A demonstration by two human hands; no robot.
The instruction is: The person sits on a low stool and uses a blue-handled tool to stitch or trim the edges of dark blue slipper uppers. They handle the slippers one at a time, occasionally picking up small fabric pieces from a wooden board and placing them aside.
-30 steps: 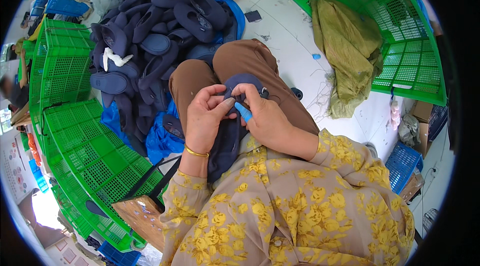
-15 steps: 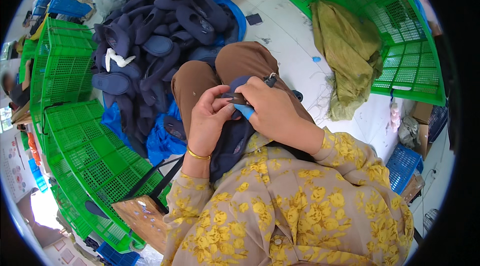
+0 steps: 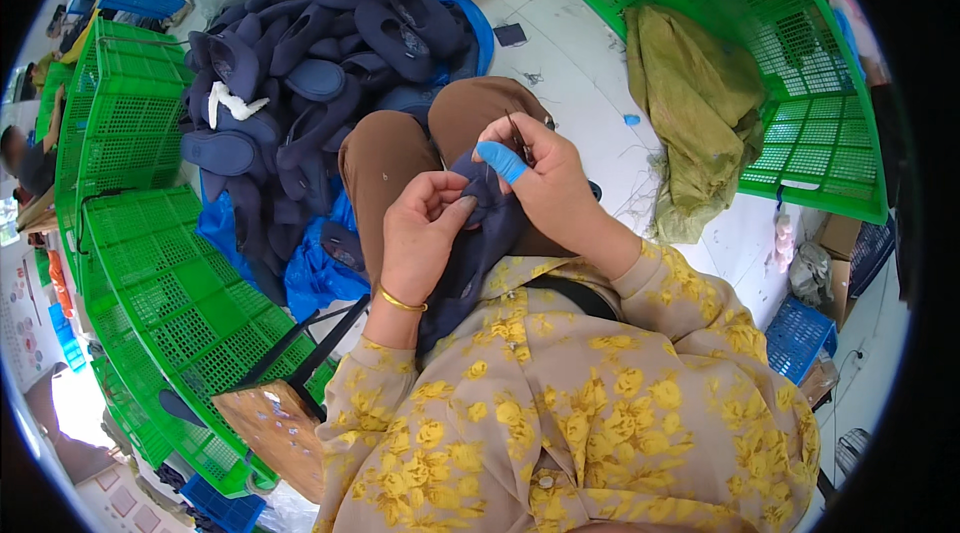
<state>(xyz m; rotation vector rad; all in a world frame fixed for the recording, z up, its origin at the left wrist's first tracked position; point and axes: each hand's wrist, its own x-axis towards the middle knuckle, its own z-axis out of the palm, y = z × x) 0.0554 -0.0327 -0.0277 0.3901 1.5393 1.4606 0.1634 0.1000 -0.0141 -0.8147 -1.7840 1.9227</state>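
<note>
Now holding a dark blue shoe (image 3: 492, 228) in the lap of brown trousers (image 3: 372, 155), with its edge pinched narrowly in the left hand (image 3: 425, 228). Just raised the right hand (image 3: 550, 183) up and to the right of the left one, with a thin dark tool (image 3: 517, 131) gripped in bent fingers (kind too small to tell) and a blue wrap (image 3: 502, 162) on the thumb. Worked with both hands close together a moment ago; parted a little since, apparently leaving the shoe steadied mainly by the left. Cannot tell whether the right thumb touches the shoe. Surrounded at far left by a pile of similar shoes (image 3: 315, 81) on blue plastic (image 3: 325, 283), at left by a green crate (image 3: 180, 263), at far right by an olive sack (image 3: 690, 103).
</note>
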